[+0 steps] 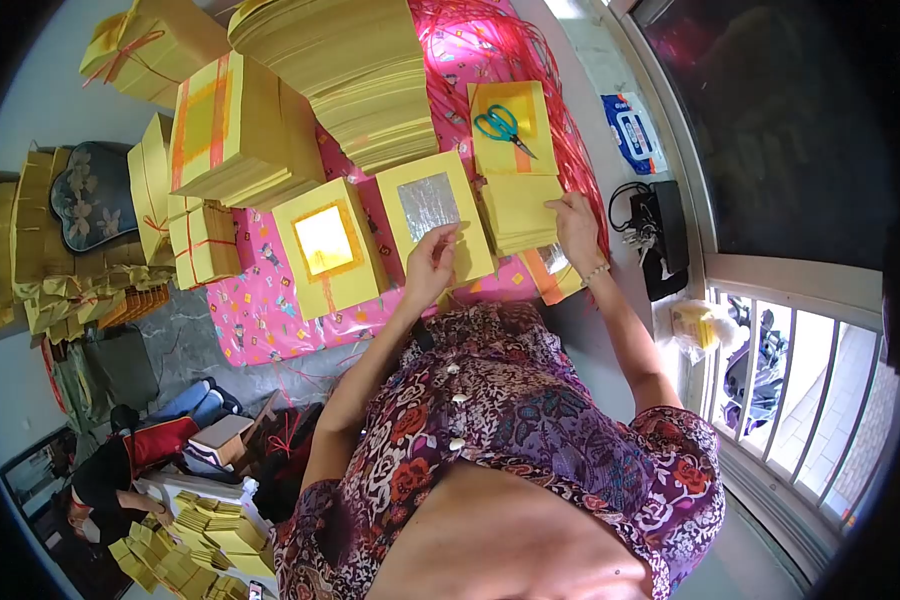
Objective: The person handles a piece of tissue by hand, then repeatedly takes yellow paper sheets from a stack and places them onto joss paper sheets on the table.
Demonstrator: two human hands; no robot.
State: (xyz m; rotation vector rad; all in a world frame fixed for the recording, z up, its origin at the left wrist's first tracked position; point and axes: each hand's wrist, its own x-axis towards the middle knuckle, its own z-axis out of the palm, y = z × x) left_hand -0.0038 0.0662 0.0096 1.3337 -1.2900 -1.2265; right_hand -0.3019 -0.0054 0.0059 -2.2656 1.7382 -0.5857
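Observation:
My left hand (432, 262) is over the near right part of a stack of yellow paper (475, 255) topped by a silver foil square (428, 203). Its fingers are bent together; anything between them is too small to make out. My right hand (576, 232) is at the right edge of another yellow paper stack (520, 215), fingers curled and fingertips near its corner. Whether a sheet is pinched there is hidden. Teal-handled scissors (503, 128) lie on yellow paper with an orange patch (485, 95), beyond the right-hand stack. Left of my left hand stands a stack with a shiny gold square (324, 241).
Tall yellow paper stacks (345, 60) and a bundle with a red band (235, 130) stand on the pink tablecloth (260, 315). Red strips (560, 110) run along its right side. A wipes pack (632, 133) lies by the window. Another person (120, 480) is at lower left.

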